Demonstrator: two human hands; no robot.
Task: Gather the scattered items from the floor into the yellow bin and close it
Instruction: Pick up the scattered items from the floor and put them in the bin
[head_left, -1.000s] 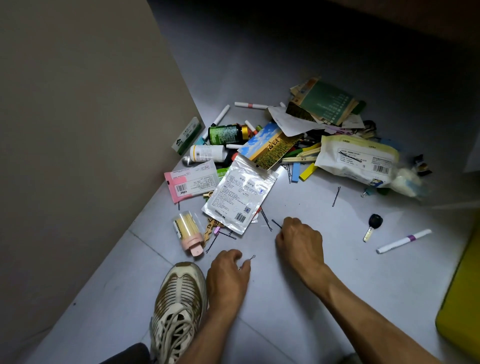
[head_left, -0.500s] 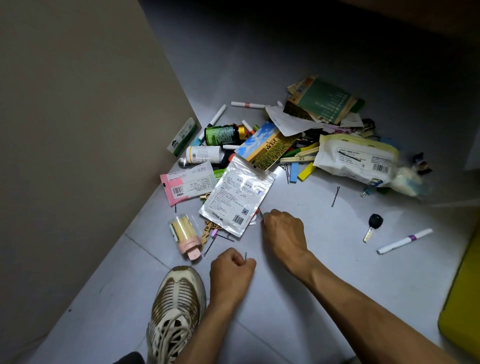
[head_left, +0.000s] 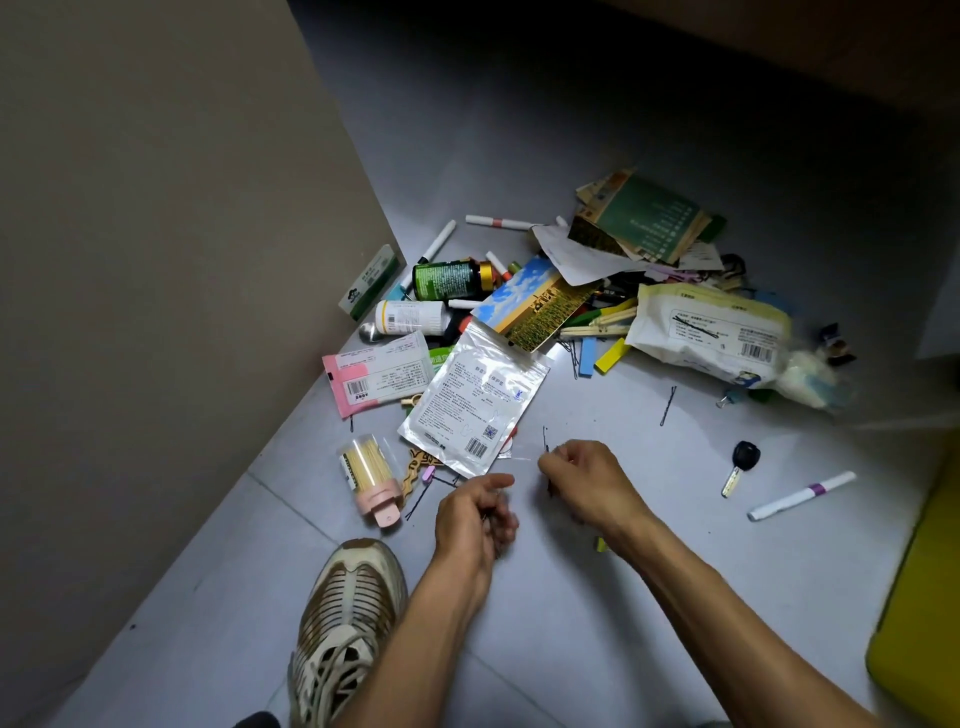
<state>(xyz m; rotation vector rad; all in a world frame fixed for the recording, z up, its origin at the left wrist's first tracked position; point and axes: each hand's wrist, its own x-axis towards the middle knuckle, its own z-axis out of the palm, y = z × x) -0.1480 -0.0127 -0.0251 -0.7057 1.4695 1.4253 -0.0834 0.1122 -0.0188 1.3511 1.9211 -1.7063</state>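
Right hand (head_left: 587, 480) pinches a hairpin (head_left: 545, 439) beside left hand (head_left: 475, 514).

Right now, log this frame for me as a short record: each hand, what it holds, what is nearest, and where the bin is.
left hand: curled over the floor, seems to hold thin hairpins
right hand: pinching a dark hairpin
nearest item: silver packet, just beyond both hands
loose on floor: key, white marker
yellow bin: right edge, partly out of view; nothing seen in it
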